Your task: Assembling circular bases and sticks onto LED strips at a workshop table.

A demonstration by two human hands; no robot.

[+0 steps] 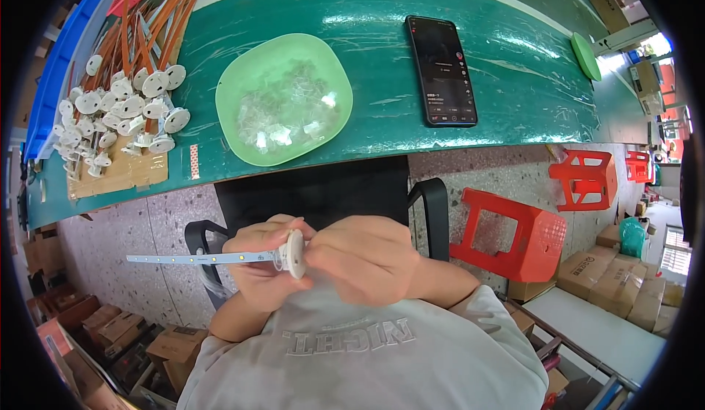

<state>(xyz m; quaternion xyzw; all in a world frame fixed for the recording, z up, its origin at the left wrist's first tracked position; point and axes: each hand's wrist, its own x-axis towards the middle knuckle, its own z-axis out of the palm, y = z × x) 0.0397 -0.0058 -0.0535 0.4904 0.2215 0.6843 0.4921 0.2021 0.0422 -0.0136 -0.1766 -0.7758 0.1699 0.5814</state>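
In front of my chest, my left hand [261, 267] is closed around the end of an LED strip [198, 259], a narrow pale bar with small yellow chips that points left. A round white end cap [295, 253] sits at the strip's right end, with a clear piece between the two. My right hand [367, 259] presses its curled fingers against the cap's right face. Whether it pinches a small part there is hidden. Beyond my hands, a light green bowl [229, 127] on the table holds many small clear plastic pieces [286, 109].
A heap of white-capped strips [121, 105] lies on cardboard [117, 178] at the table's left, beside a blue tray [70, 57]. A phone [443, 72] lies right of the bowl on the green table [382, 65]. Red stools [514, 237] and cardboard boxes [606, 274] stand at right.
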